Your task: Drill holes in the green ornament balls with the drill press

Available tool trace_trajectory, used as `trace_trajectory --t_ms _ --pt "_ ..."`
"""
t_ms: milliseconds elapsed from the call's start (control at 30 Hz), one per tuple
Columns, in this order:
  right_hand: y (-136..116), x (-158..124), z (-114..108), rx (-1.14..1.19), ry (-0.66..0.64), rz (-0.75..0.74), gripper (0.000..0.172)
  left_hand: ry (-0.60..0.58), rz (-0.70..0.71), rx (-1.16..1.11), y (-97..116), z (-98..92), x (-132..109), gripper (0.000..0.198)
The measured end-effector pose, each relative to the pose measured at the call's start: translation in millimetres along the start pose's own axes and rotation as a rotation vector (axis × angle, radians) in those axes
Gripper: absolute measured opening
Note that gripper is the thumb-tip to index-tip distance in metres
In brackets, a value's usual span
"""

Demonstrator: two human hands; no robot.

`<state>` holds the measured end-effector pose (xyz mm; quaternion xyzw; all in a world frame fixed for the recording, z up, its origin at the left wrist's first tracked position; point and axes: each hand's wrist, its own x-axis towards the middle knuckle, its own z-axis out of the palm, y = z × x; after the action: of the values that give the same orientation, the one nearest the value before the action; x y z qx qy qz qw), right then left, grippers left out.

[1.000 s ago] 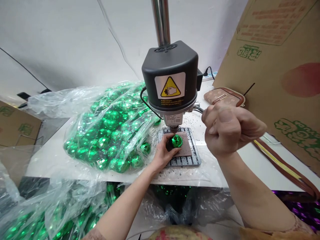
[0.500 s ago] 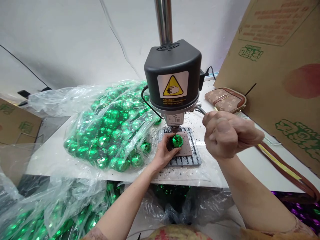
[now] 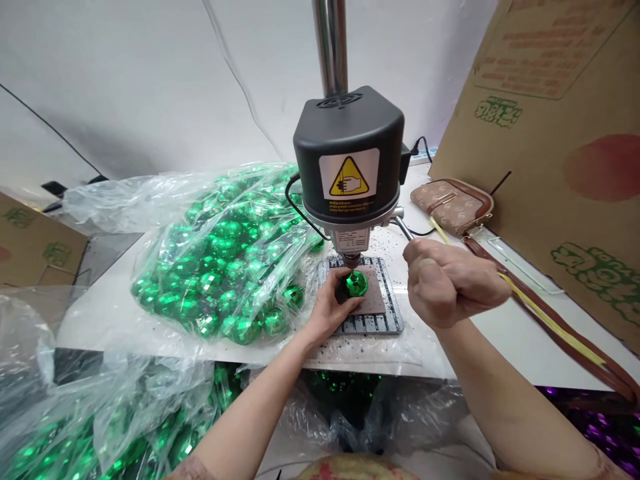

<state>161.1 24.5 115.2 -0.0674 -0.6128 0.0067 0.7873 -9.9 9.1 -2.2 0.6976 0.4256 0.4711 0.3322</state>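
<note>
A small black bench drill press [image 3: 349, 163] stands on a white table [image 3: 505, 340], its bit down on a shiny green ball [image 3: 356, 285]. The ball rests on a brown pad [image 3: 374, 299] over the drill's slotted base [image 3: 370, 323]. My left hand [image 3: 327, 310] is closed round the green ball and holds it under the bit. My right hand [image 3: 450, 283] is a fist closed on the drill's feed lever [image 3: 401, 227], to the right of the drill head.
A clear plastic bag of several green balls [image 3: 225, 257] lies left of the drill. More bagged green balls [image 3: 90, 427] sit below the table's edge. A brown purse [image 3: 450, 203] with a long strap and a large cardboard box [image 3: 560, 133] stand at the right. Dark drill chips dot the table.
My right hand has pulled the lever downward and slightly toward me. The drill head has come down a little onto the green ball. My left hand stays on the ball.
</note>
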Motion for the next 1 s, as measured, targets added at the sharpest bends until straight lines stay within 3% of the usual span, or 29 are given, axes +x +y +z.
trace_trajectory --t_ms 100,233,333,400,467,567,667,733,800,900,1000 --pt "-6.1 8.5 4.8 -0.024 0.03 0.087 0.048 0.005 0.015 0.008 -1.5 0.7 -0.5 0.047" --pt "-14.0 41.1 17.5 -0.074 0.151 0.315 0.05 0.036 0.0 0.041 -1.9 2.5 0.5 0.049" --pt "-12.5 63.6 23.6 -0.051 0.133 0.422 0.046 0.099 -0.013 0.113 2.9 2.7 -2.1 0.049" --pt "-9.2 71.2 24.7 0.024 0.124 0.426 0.045 0.155 0.043 0.196 9.7 1.7 -12.0 0.047" --pt "-6.3 73.1 24.3 0.077 0.135 0.41 0.044 0.165 0.187 0.303 18.5 0.1 -32.2 0.045" --pt "-4.1 70.6 23.0 0.079 0.133 0.401 0.042 0.004 0.492 0.449 29.8 -1.4 -78.5 0.043" --pt "-3.2 68.3 22.4 0.068 0.142 0.382 0.043 -0.326 0.724 0.542 30.4 0.2 -124.8 0.041" --pt "-2.8 67.9 22.5 0.074 0.149 0.372 0.043 -0.55 0.705 0.648 23.8 1.9 -144.9 0.043" --pt "-2.7 68.0 22.7 0.065 0.15 0.38 0.043 -0.709 0.561 0.77 14.8 2.8 -154.6 0.051" --pt "-2.7 67.8 22.6 0.058 0.16 0.375 0.043 -0.749 0.395 0.837 6.4 2.1 -157.3 0.063" --pt "-3.0 66.6 21.8 0.064 0.162 0.36 0.044 -0.632 0.564 0.703 10.4 -1.8 -152.5 0.051"
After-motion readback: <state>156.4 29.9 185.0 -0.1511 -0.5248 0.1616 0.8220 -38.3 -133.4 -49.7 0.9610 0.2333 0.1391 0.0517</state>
